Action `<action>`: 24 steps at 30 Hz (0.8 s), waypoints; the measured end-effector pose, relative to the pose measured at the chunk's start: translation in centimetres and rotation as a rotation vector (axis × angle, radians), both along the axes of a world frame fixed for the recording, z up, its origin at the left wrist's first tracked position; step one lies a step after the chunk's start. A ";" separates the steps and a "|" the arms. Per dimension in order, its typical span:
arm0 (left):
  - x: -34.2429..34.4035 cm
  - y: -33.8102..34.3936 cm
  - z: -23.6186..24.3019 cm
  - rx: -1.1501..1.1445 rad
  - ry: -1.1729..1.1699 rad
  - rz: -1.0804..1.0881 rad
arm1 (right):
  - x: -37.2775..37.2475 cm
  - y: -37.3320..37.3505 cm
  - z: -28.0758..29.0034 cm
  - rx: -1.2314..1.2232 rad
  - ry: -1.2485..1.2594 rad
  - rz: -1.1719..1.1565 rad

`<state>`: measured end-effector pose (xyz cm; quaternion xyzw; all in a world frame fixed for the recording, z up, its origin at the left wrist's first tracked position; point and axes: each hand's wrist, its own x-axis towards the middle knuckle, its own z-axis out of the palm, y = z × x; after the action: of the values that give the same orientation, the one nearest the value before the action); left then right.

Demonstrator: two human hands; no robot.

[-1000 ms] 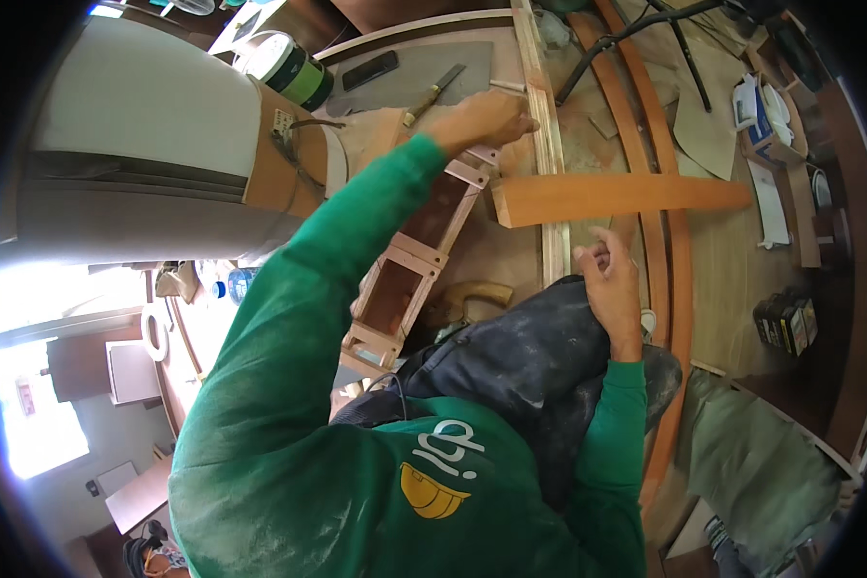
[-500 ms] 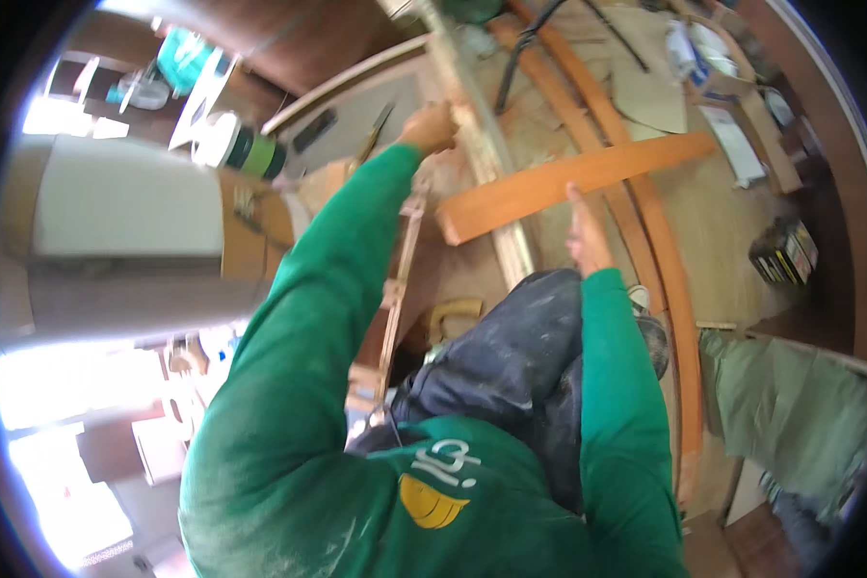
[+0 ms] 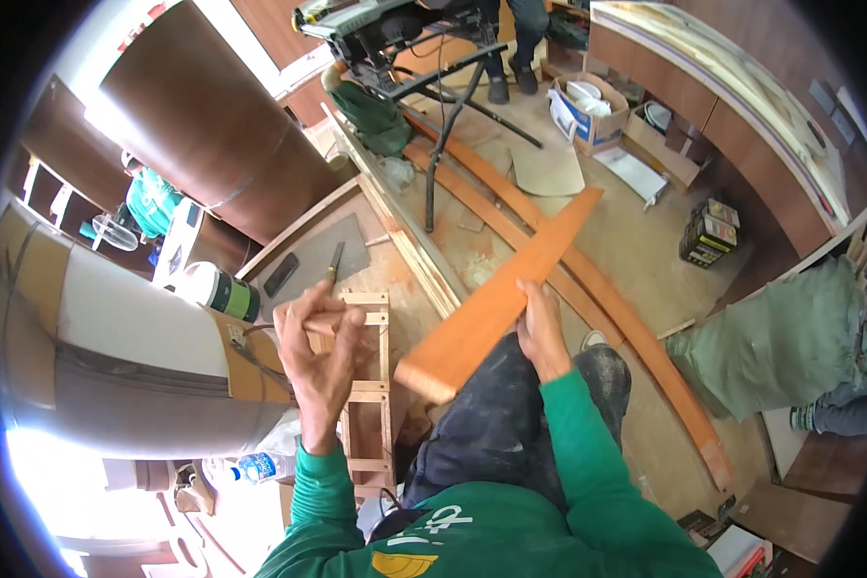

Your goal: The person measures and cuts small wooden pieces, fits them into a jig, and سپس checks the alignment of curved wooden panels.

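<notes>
Left grip (image 3: 320,352) half-curled, right grip (image 3: 541,332) clasping board (image 3: 496,303).

Woodworking workshop, wooden board (image 3: 501,301), long wooden strips (image 3: 645,361), bladed tool (image 3: 336,257)

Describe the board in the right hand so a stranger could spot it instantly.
Find the dark trousers, low in the middle. Just above them, the right hand holds an orange-brown wooden board slanting up to the right. Unlike the long curved strips on the floor beyond, it is shorter, held up, and looks wider at its near end.
</notes>
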<state>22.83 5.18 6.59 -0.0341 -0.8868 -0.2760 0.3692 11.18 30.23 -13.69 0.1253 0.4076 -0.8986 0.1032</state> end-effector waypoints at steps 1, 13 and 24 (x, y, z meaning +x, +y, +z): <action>1.3 -0.1 0.6 -0.018 0.013 -0.014 | 2.4 0.2 3.1 -0.001 -0.004 0.070; 6.6 2.8 -4.4 1.019 -0.419 -0.392 | 8.8 3.8 3.9 0.443 0.070 0.315; 6.2 1.3 -9.6 1.366 -0.389 -0.684 | 4.2 -1.0 0.0 0.463 0.036 0.622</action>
<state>29.04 6.47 -3.06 -0.0217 -0.5096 -0.8591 0.0412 15.34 29.26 -13.66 0.0000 0.6197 -0.7108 0.3327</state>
